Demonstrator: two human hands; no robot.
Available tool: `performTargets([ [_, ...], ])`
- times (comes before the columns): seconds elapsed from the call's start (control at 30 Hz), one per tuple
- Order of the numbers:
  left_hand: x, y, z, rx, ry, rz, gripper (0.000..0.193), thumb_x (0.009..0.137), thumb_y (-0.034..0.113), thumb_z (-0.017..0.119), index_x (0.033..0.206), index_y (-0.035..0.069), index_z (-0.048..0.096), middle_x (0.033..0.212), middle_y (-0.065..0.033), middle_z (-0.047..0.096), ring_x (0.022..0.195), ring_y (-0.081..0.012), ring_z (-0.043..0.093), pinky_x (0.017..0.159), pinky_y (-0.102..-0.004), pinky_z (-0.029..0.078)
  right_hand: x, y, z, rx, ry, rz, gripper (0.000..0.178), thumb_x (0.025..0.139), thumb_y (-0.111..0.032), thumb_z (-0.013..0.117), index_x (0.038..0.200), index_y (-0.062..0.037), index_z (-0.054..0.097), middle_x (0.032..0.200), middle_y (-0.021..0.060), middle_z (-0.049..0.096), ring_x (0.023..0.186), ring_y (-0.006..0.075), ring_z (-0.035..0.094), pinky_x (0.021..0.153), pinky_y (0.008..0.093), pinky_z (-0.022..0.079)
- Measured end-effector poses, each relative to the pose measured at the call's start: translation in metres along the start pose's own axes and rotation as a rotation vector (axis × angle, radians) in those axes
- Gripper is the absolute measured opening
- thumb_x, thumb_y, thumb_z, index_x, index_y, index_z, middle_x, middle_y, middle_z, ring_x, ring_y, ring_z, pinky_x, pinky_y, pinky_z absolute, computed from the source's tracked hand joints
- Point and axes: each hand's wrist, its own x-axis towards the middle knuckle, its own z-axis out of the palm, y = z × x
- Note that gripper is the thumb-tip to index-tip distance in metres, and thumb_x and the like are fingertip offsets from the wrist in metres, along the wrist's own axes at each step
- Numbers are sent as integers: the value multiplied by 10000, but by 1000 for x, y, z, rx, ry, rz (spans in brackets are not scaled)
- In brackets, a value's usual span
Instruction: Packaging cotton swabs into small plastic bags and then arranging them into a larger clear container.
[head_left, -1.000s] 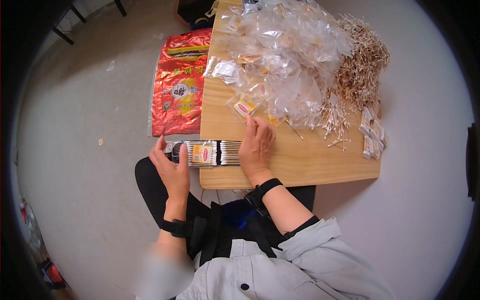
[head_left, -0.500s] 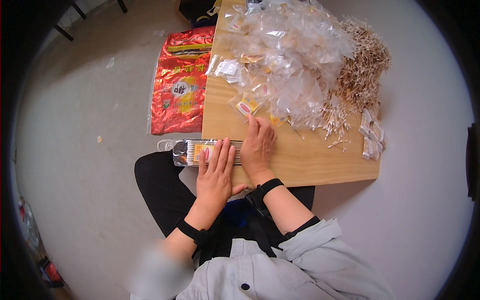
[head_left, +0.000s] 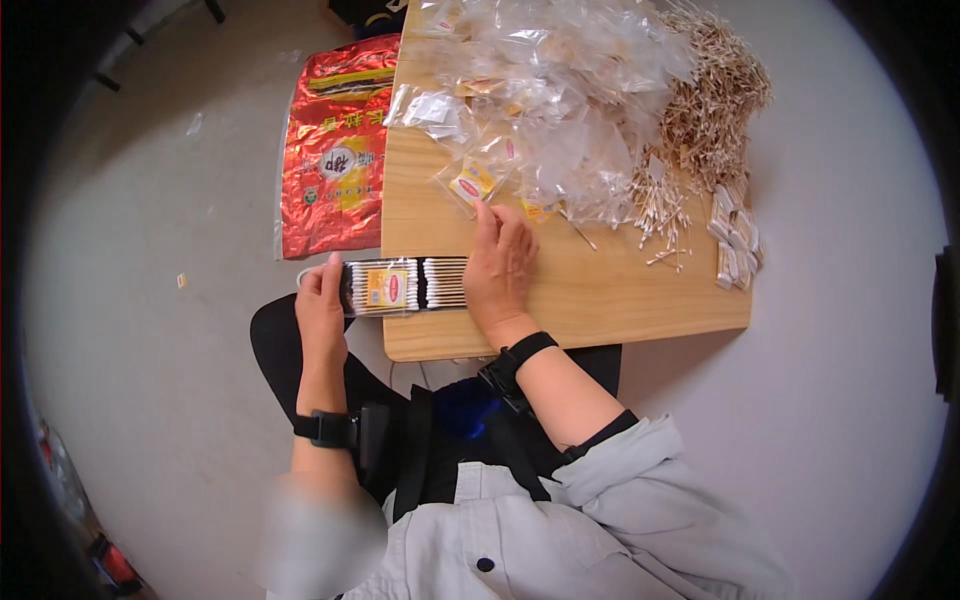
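Two hands on one flat pack of cotton swabs (head_left: 400,287), which lies at the near left corner of the wooden table (head_left: 600,310) and sticks out a bit over its left edge. Left hand (head_left: 320,305) wraps the pack's overhanging end, fingers closed on it, though the fingertips go underneath so I can't see them. Right hand (head_left: 500,265) lies flat, fingers together, pressing the pack's right end down and covering it, so how far the pack runs is hard to say. Pack looks like clear film over neat rows of white-tipped sticks, with a yellow label in the middle. Further back there's a crinkly heap of clear plastic bags (head_left: 560,90), glare makes single ones tough to pick out. Loose swabs (head_left: 705,110) pile up at the right. A shiny red foil bag (head_left: 330,170) lies on the floor, left of the table.
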Motion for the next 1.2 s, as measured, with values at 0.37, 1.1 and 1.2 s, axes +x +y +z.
performTargets([
  [0.37,3,-30,15,-352,-107,-153,252,971,255,633,1018,8,646,900,-22,664,787,-82,625,703,-240,513,-2,3,1,1,8,-16,455,859,-20,511,1312,-56,489,1166,102,461,1172,303,454,1010,451,348],
  [1.1,-9,-15,15,-204,-43,66,240,948,219,671,987,-17,665,852,11,638,730,-39,565,650,-211,462,2,-37,12,7,-19,-11,464,861,-30,507,1322,-60,468,1186,106,453,1197,301,450,1008,448,358],
  [1.2,-13,-8,20,-201,-17,71,229,944,213,676,961,-15,671,834,18,632,725,-29,545,644,-202,448,1,-38,10,12,-27,3,464,860,-33,510,1321,-61,470,1181,106,456,1197,300,450,1016,450,357],
])
